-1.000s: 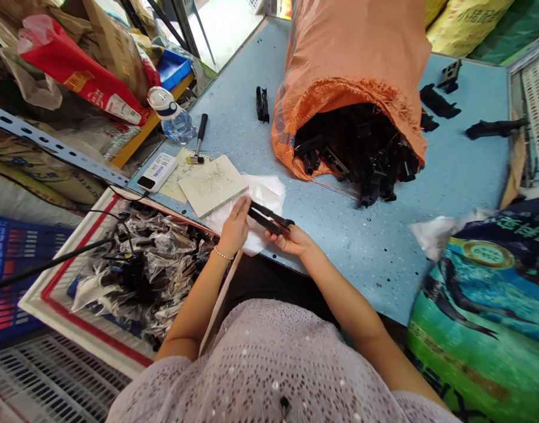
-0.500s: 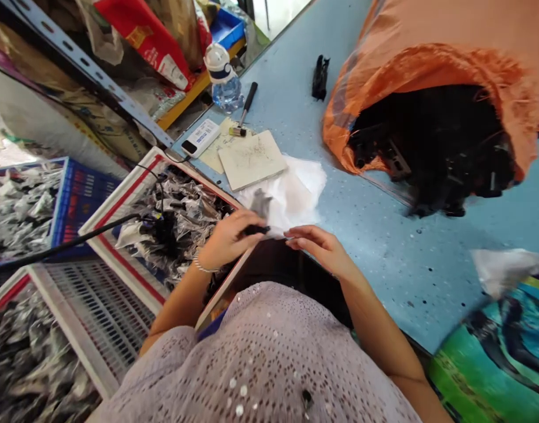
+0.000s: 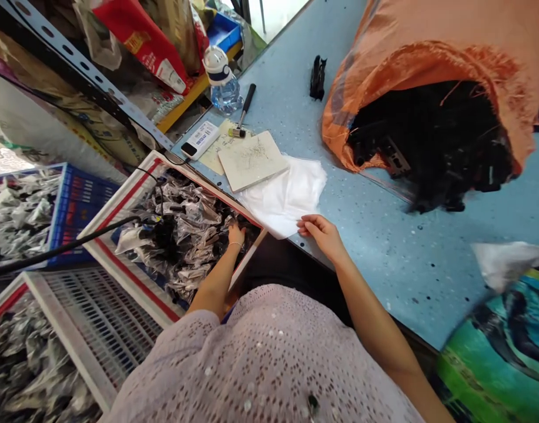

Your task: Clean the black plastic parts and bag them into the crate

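Note:
My left hand (image 3: 237,234) is down inside the white crate (image 3: 250,258) with red trim, among black parts wrapped in clear plastic bags (image 3: 198,211). Its fingertips are partly lost among the bags, so what they hold does not show. At the table's near edge, my right hand (image 3: 321,235) has thumb and fingers pinched together at the corner of a stack of white plastic bags (image 3: 282,200). A pale flat board (image 3: 253,161) rests over the far part of that stack.
An orange sack (image 3: 348,117) spills black parts (image 3: 441,153) onto the blue table (image 3: 384,247). A lone black part (image 3: 317,77), a hammer (image 3: 246,108), a water bottle (image 3: 225,88) and a white device (image 3: 201,141) lie behind. A blue crate (image 3: 81,205) stands left.
My left hand has moved left and down from the table edge into the crate, taking the black part and its bag out of sight. My right hand has shifted slightly right, beside the bag stack.

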Demonstrator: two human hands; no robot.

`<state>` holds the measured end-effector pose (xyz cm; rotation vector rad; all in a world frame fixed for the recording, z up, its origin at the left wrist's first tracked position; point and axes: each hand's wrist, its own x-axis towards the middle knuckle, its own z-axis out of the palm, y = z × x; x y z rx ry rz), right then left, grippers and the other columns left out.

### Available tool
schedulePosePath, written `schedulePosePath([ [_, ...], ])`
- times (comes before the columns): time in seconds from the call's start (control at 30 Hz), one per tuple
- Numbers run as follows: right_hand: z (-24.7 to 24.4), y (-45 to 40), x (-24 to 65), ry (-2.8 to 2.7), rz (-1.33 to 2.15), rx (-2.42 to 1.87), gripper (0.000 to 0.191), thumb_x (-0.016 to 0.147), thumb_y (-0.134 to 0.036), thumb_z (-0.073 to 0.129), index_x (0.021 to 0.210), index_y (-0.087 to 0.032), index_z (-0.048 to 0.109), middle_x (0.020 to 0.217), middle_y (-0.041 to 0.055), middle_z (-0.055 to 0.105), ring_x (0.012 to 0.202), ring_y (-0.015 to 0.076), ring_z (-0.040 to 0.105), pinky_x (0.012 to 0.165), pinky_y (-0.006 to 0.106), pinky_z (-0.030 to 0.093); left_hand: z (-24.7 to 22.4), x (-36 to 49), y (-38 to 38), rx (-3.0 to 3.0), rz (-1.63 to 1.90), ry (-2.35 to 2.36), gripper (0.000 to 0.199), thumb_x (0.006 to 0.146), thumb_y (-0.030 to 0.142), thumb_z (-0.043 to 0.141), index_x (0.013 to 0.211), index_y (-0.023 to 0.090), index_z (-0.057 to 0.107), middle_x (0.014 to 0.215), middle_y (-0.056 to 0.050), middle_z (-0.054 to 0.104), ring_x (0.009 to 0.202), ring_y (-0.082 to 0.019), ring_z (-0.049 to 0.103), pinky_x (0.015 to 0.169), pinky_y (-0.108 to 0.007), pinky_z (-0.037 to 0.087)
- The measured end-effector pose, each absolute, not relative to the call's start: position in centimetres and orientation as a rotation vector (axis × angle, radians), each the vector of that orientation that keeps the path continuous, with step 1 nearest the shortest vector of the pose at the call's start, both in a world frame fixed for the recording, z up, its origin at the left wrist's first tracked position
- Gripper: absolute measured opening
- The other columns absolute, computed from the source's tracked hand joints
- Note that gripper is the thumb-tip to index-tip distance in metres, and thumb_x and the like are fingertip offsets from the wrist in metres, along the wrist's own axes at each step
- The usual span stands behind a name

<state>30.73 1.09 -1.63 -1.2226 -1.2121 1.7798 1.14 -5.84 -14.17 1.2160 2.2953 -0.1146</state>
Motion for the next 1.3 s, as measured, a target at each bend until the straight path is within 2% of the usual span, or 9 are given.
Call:
schedulePosePath([
  [0.13,-1.9,0.9,30.7,-1.229,1.732,-1.221,0.034,0.084,-0.049,0.072,0.104,-0.021,0.069,0.096,0.0054,0.076,0.077,0.0161,0.071,0.079,0.038,0.061,-15.6,0.0,-8.9,1.316,-0.13,2.255,0.069,0.099,0.033,0.047,0.161,0.012,0.028,0.17,-0.022,0.018,0.158,-0.036,0.017,0.127,-0.054,0.014],
  [0.23,-2.3,0.6,30.3,-1.23,1.713,-1.221,0.033,0.085,-0.048,0.07,0.104,-0.021,0.069,0.095,0.0056,0.076,0.075,0.0159,0.071,0.077,0.037,0.06,-16.6,-0.2,-9.9,1.349,-0.208,2.152,0.075,0.096,0.036,0.047,0.162,0.008,0.024,0.17,-0.023,0.015,0.16,-0.036,0.01,0.126,-0.06,0.005],
  [0.43,-1.7,1.7,33.3,-1.41,1.605,-1.213,0.03,0.092,-0.041,0.06,0.113,-0.022,0.068,0.107,0.0091,0.076,0.088,0.0208,0.072,0.086,0.044,0.06,-13.7,0.0,-6.5,1.34,-0.339,1.954,0.078,0.091,0.047,0.052,0.157,0.01,0.035,0.166,-0.029,0.025,0.154,-0.047,0.025,0.116,-0.072,0.021],
  [0.57,1.6,8.0,39.9,-1.799,0.677,-1.521,0.033,0.094,-0.027,0.054,0.123,-0.022,0.068,0.128,0.0144,0.067,0.125,0.0306,0.059,0.108,0.055,0.046,-6.7,0.1,-5.4,1.428,-0.295,1.566,0.053,0.091,0.052,0.055,0.129,0.017,0.068,0.133,-0.017,0.069,0.127,-0.036,0.061,0.109,-0.048,0.045],
  [0.73,5.2,17.2,45.2,-1.817,-0.067,-2.07,0.06,0.086,-0.023,0.068,0.143,-0.011,0.055,0.159,0.0269,0.038,0.148,0.0494,0.028,0.113,0.072,0.026,2.3,6.1,-2.9,1.259,0.204,0.945,0.05,0.095,0.055,0.056,0.13,0.02,0.066,0.111,-0.01,0.076,0.101,-0.024,0.072,0.098,-0.04,0.053],
  [0.87,4.5,18.3,46.2,-1.883,0.149,-2.121,0.063,0.078,-0.016,0.068,0.139,-0.008,0.059,0.16,0.028,0.037,0.142,0.0473,0.04,0.112,0.063,0.035,4.4,14.8,2.2,1.278,0.477,0.88,0.049,0.09,0.048,0.068,0.131,0.021,0.065,0.121,-0.011,0.073,0.11,-0.024,0.07,0.103,-0.043,0.052],
  [1.03,3.8,13.4,47.9,-1.414,0.633,-1.663,0.046,0.076,-0.029,0.06,0.119,-0.016,0.072,0.138,0.0138,0.065,0.132,0.0336,0.056,0.112,0.049,0.043,2.1,22.5,7.7,1.186,0.618,0.853,0.053,0.085,0.049,0.073,0.128,0.019,0.066,0.131,-0.015,0.07,0.121,-0.027,0.066,0.109,-0.047,0.048],
  [1.17,4.6,8.6,46.8,-0.878,1.146,-1.285,0.037,0.076,-0.038,0.062,0.107,-0.02,0.072,0.11,0.0072,0.076,0.105,0.0269,0.069,0.097,0.044,0.054,1.2,26.4,9.4,1.047,0.784,0.822,0.065,0.084,0.055,0.072,0.137,0.019,0.06,0.144,-0.016,0.061,0.132,-0.029,0.059,0.115,-0.049,0.042],
  [1.3,4.6,3.3,43.9,-0.765,1.771,-1.091,0.044,0.086,-0.052,0.044,0.099,-0.018,0.069,0.098,0.0145,0.077,0.083,0.0276,0.073,0.076,0.045,0.06,2.6,27.9,8.4,0.911,0.946,0.691,0.064,0.09,0.062,0.063,0.139,0.023,0.057,0.145,-0.011,0.061,0.137,-0.028,0.054,0.111,-0.043,0.047],
])
